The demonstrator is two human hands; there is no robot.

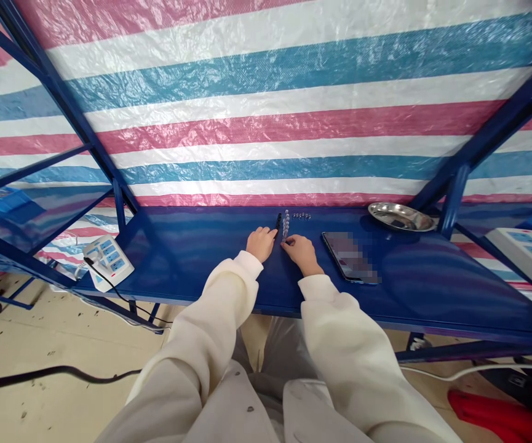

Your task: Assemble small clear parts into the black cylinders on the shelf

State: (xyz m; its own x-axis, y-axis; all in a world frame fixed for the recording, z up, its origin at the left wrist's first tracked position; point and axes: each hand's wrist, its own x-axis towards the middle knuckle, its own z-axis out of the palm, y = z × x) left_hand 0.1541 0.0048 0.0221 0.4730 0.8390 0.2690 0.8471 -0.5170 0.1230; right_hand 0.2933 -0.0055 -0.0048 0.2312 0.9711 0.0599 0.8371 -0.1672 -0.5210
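My left hand (261, 244) rests palm down on the blue table, its fingers loosely bent. Its index fingertip is at the near end of a row of small black pieces (279, 219). Just to the right runs a row of small clear or whitish pieces (286, 221). At the near end of that row, the thumb and forefinger of my right hand (301, 253) are pinched together. Whatever lies between them is too small to make out. Several small shiny silver pieces (301, 216) form a short row across, behind my right hand.
A phone (346, 255) lies right of my right hand. Farther right and back is a round metal dish (401, 216). A white power strip (109, 261) with a black cord sits at the table's left end. Blue frame posts (452, 200) and a striped plastic sheet (266, 129) stand behind.
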